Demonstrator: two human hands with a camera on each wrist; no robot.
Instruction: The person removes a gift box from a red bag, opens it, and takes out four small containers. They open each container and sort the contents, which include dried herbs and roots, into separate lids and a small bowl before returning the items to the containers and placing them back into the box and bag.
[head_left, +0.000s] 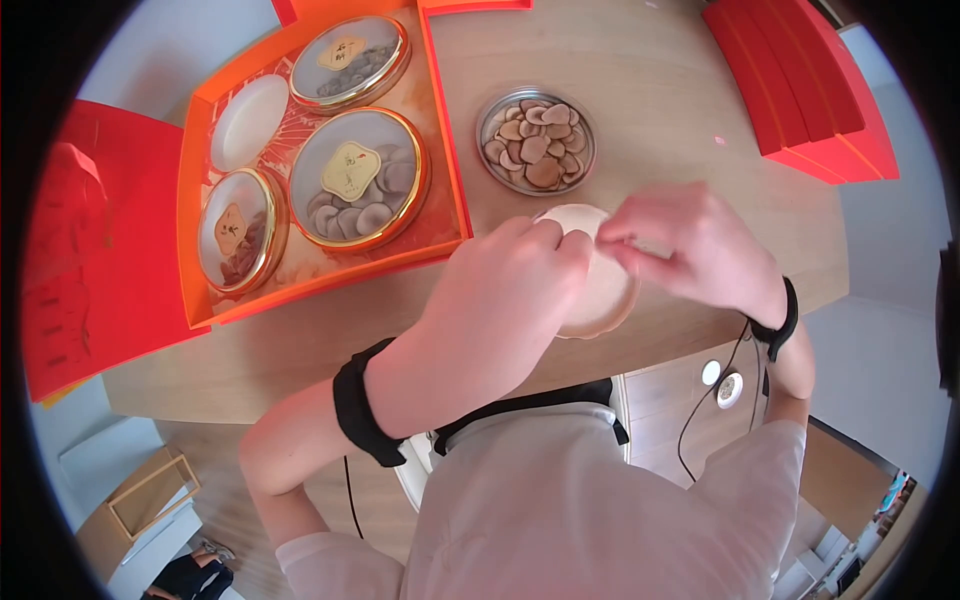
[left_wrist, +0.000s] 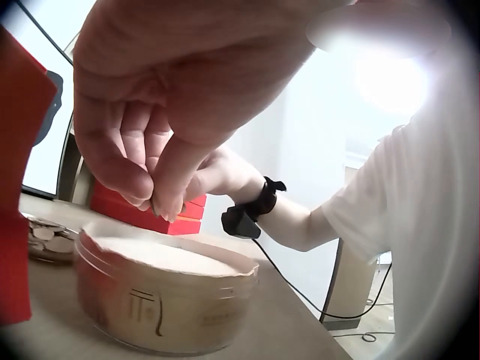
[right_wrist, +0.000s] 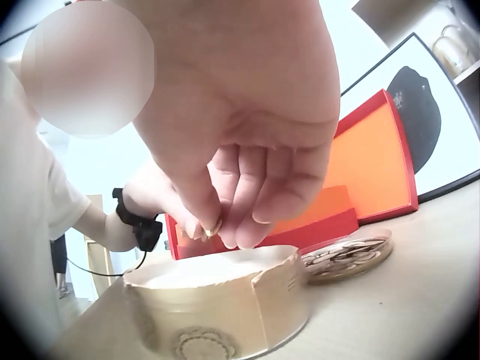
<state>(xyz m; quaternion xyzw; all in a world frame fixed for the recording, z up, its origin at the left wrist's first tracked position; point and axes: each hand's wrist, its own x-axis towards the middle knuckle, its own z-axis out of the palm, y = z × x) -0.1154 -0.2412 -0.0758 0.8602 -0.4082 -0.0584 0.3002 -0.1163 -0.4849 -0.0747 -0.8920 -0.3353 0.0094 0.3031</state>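
Note:
A round, pale tub (head_left: 605, 300) with an uneven rim stands near the table's front edge. Paper wraps its clear side (left_wrist: 165, 300), and its top (right_wrist: 217, 268) looks pale. My left hand (head_left: 510, 290) hovers over the tub, thumb and fingertip pinched together in the left wrist view. Facing it, my right hand (head_left: 695, 245) has its fingers curled and its thumb drawn in. A tiny pale piece (right_wrist: 211, 231) shows at the fingertips where both hands meet; its kind cannot be made out. Behind the tub sits a round clear container of brownish dried slices (head_left: 537, 145).
At left lies an open orange gift box (head_left: 450, 150) with three gold-rimmed round tubs, among them a large one (head_left: 350, 175), and a bare white recess (head_left: 250, 120). A red panel (head_left: 100, 240) lies beside it. Red boxes (head_left: 800, 90) stand at the back right.

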